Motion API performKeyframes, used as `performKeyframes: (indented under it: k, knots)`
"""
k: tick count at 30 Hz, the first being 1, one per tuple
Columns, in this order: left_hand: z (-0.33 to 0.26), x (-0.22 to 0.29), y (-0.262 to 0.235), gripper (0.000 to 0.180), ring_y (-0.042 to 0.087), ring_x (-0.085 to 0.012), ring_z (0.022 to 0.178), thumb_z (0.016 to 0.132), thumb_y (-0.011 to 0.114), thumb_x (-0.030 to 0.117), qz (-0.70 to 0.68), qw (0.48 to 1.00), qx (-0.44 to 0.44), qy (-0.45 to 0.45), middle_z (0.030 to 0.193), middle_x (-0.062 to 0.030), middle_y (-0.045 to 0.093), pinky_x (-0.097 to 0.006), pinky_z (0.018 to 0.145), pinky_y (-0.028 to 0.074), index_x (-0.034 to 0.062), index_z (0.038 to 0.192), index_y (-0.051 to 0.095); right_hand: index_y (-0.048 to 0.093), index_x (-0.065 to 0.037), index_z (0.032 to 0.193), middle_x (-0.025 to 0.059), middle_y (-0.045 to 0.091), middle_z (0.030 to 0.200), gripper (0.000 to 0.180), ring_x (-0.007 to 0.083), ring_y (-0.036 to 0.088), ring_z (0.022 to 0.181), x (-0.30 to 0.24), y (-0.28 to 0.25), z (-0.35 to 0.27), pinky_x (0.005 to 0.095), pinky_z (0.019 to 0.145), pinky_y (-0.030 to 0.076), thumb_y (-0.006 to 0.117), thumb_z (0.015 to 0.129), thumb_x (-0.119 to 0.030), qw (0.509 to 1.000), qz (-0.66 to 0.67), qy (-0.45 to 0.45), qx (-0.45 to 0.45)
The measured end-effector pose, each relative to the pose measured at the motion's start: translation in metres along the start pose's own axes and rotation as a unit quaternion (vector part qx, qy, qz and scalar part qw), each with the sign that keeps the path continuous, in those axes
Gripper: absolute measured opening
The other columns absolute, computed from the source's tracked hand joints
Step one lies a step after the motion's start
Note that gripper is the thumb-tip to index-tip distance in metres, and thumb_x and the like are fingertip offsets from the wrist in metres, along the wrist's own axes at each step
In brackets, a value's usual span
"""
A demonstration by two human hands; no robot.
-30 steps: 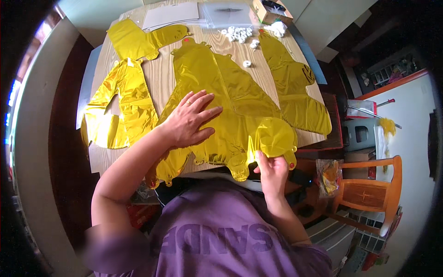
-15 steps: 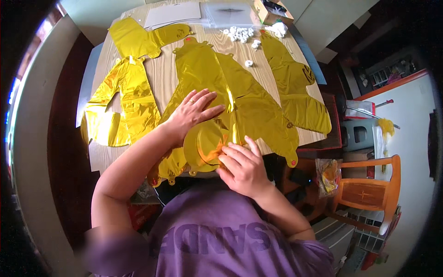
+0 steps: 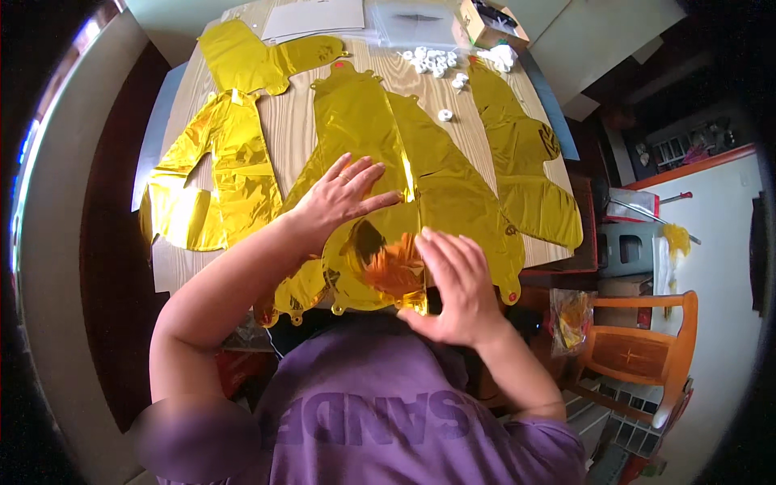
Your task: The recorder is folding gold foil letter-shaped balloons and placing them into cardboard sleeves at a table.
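Note:
A large flat gold foil balloon [image 3: 356, 121] lies spread over the middle of the table, with a bright crease down its centre. My left hand [image 3: 339, 194] rests palm down on it, fingers stretched and spread. Over the near part of the foil, beside the crease, is my right hand [image 3: 461, 295], its fingers long and the thumb held apart. It grips nothing; whether its fingertips touch the foil I cannot tell. Between the hands the near rounded part of the foil shows an orange reflection. Small tabs and a red dot sit along the foil's near edge.
More flat gold foil pieces lie at the left [image 3: 234, 170], far left [image 3: 242, 56] and right [image 3: 517, 153]. Several small white rolls [image 3: 432, 61] and one single roll [image 3: 445, 115] sit farther back, near a wooden box [image 3: 493, 24]. A wooden chair [image 3: 638, 347] stands at the right.
My right hand has opened from curled fingers at the near foil and shifted slightly right. The near foil lies flatter and wider. My left hand stays nearly in place.

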State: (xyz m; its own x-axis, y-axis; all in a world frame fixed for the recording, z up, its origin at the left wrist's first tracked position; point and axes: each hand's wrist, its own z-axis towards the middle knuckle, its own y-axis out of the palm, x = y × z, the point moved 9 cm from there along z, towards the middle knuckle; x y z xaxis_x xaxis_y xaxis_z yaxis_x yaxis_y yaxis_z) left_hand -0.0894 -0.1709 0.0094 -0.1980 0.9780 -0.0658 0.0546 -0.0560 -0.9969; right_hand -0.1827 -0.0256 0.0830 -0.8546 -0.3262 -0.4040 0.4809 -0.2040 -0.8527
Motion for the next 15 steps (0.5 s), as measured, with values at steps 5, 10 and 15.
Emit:
performKeyframes:
  k: [5,10,15]
  knots:
    - [0.002,0.001,0.006,0.138,0.031,-0.0358,0.146,0.039,0.084,0.028,0.013,0.999,0.039,0.005,0.156,-0.0168,0.034,-0.055,0.124,0.02,0.0291,0.161,0.02,0.043,-0.002,0.147,0.0214,0.047,0.143,0.091,0.0384,0.052,0.124,-0.018,0.035,-0.017,0.0539,0.107,0.038,0.082,0.068,-0.021,0.994,-0.055,0.064,0.065]
    - [-0.001,0.006,-0.018,0.083,0.037,-0.0399,0.141,0.077,0.072,0.047,-0.096,0.988,0.118,-0.029,0.147,-0.0227,0.043,-0.058,0.12,0.023,0.0194,0.15,0.044,0.065,0.003,0.1,0.0091,0.071,0.089,0.016,0.0154,0.067,0.074,0.061,0.024,-0.057,0.0278,0.067,0.053,0.073,0.088,-0.004,0.848,0.294,0.354,0.261]
    - [-0.003,0.011,-0.03,0.068,0.04,-0.0405,0.139,0.088,0.063,0.051,-0.06,0.987,0.146,-0.008,0.143,-0.0236,0.046,-0.06,0.119,0.024,0.0129,0.143,0.051,0.067,0.002,0.11,0.0077,0.072,0.092,0.025,0.0127,0.068,0.066,0.086,0.041,-0.077,0.0245,0.051,0.051,0.07,0.094,-0.017,0.653,0.568,0.428,0.259]
